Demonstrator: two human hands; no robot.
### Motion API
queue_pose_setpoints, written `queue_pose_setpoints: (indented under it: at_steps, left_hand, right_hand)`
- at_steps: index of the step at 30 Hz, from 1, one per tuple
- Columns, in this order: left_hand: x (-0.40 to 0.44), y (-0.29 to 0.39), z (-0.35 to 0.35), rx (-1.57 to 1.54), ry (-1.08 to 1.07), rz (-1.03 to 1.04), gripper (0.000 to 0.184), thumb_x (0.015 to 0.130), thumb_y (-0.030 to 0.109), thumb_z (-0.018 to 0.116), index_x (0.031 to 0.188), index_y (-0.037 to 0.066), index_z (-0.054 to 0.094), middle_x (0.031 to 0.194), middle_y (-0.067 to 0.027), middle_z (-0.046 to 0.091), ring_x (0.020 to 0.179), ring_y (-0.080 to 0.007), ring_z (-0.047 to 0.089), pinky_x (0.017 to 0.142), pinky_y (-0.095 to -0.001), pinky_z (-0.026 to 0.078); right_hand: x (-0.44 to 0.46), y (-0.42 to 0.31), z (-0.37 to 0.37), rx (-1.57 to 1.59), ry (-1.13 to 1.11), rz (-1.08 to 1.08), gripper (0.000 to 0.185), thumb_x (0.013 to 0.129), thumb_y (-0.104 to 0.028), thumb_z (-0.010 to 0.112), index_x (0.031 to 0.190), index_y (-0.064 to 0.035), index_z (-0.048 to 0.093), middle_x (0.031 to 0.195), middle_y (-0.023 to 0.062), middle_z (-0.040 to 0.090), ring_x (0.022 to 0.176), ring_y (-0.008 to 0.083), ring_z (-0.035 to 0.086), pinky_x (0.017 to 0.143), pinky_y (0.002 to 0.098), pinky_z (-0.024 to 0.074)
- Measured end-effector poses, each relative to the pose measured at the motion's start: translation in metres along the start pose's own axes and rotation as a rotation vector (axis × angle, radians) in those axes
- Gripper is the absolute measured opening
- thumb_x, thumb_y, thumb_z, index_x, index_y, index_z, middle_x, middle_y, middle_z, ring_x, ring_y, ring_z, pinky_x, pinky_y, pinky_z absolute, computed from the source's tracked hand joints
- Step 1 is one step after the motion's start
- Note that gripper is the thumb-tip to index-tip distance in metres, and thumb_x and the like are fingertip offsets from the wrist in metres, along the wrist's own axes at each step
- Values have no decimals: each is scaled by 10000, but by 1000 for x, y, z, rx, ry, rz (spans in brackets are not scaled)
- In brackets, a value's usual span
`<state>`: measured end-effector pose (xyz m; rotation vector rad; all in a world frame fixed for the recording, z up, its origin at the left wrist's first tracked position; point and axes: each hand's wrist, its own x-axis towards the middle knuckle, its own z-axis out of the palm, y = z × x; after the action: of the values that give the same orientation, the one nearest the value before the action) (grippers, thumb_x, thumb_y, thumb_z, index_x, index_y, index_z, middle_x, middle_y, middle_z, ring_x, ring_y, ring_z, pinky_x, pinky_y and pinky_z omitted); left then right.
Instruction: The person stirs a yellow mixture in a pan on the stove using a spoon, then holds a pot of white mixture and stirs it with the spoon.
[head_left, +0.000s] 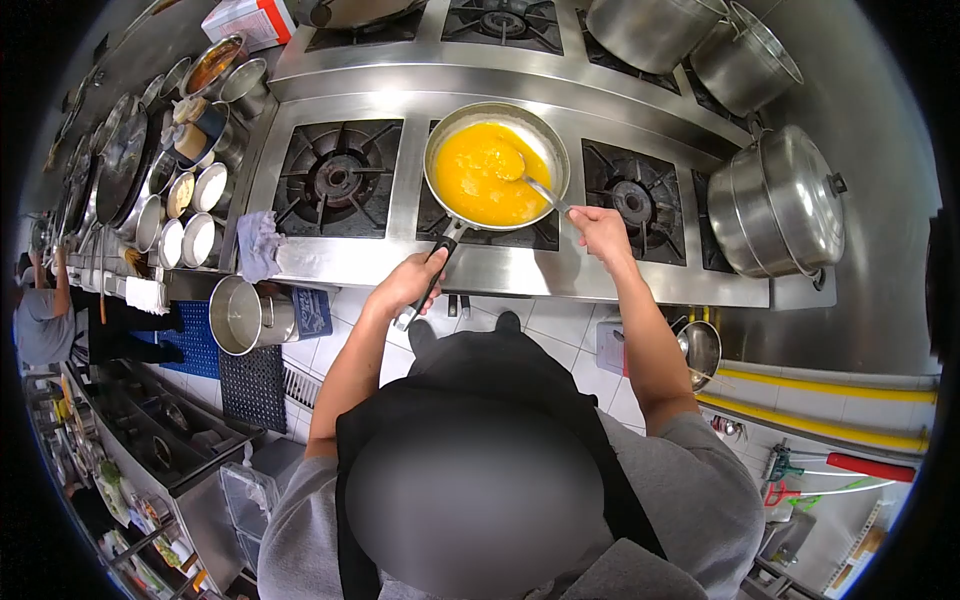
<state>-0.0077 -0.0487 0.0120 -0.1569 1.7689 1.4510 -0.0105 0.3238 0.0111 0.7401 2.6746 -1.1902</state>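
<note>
Stove [340, 258] at 12 o'clock, pan [497, 112] over middle burner [533, 238]. Yellow liquid [470, 180] spread wide, paler patches on top; slow, low strokes should avoid slopping. Left hand [412, 283]: fingers closed round pan handle [452, 236] at 7 o'clock; firm grip best steadies pan. Right hand [602, 236]: fingers gripping spoon [546, 193] across rim, 4 o'clock; light, shallow-angled hold suits wide sweeps

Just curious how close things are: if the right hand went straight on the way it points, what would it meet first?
The right hand would likely meet the pan rim; height is unclear, so it may pass above, over the yellow liquid.
</note>
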Motion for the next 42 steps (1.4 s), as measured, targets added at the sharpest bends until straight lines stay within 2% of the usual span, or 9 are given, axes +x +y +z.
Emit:
queue_pose_setpoints:
  at_steps: [4,11,13,18,23,31,35,36,42]
  left_hand:
    - [1,-2,-1,16,-1,12,530,1122,529,462,991,23,550,651,-20,518,450,-135,481,408,-306,432]
    - [-2,1,0,-2,6,10,530,1121,511,475,971,8,547,644,-27,519,439,-148,488,410,-326,430]
    - [-3,3,0,-4,4,0,528,1122,508,470,979,6,548,643,-26,517,441,-149,486,412,-327,430]
    - [-1,0,-1,-12,1,10,534,1122,514,470,986,3,549,644,-26,516,443,-150,485,414,-330,430]
    - [-2,1,0,-12,2,9,538,1121,517,471,985,2,548,645,-28,515,443,-152,485,414,-331,429]
    - [-2,1,0,-13,-2,14,533,1119,516,477,980,7,549,649,-28,519,444,-145,482,413,-327,428]
    - [-3,2,1,-4,3,14,534,1119,518,476,976,10,553,643,-21,517,445,-142,481,413,-325,431]
    - [-4,4,1,-1,6,9,528,1120,517,472,980,14,550,641,-23,519,447,-139,480,410,-318,430]
    - [-2,1,0,2,0,18,527,1122,512,470,990,8,549,642,-27,524,450,-138,482,406,-312,431]
  right_hand:
    - [-17,-23,-8,319,-144,148,308,998,-269,743,1224,-67,796,758,-19,695,564,68,562,541,263,453]
    - [-23,-38,-34,265,-19,-35,314,1006,-297,744,1259,-118,795,735,-36,643,539,49,498,476,242,361]
    - [-25,-44,-48,176,82,-183,354,995,-317,747,1277,-106,780,754,1,689,595,87,583,595,279,482]
    - [-50,-78,-81,35,220,-134,342,990,-358,747,1289,-196,780,840,36,763,683,145,676,699,323,533]
    - [-44,-65,-72,-212,366,-207,340,992,-445,701,1305,-324,759,1115,110,792,1023,351,750,875,432,579]
    - [-5,-20,-19,-599,340,-302,339,999,-449,664,1302,-325,752,1013,133,774,891,389,747,790,503,597]
    - [7,-13,6,-258,174,-197,308,1015,-413,640,1268,-307,781,1018,139,785,978,390,745,843,508,591]
    - [19,-5,13,-174,96,-175,317,1005,-360,708,1272,-208,787,801,101,758,610,193,693,603,363,552]
    - [-1,-25,8,363,-207,140,304,1005,-302,739,1261,-150,796,677,2,636,473,54,468,428,250,354]
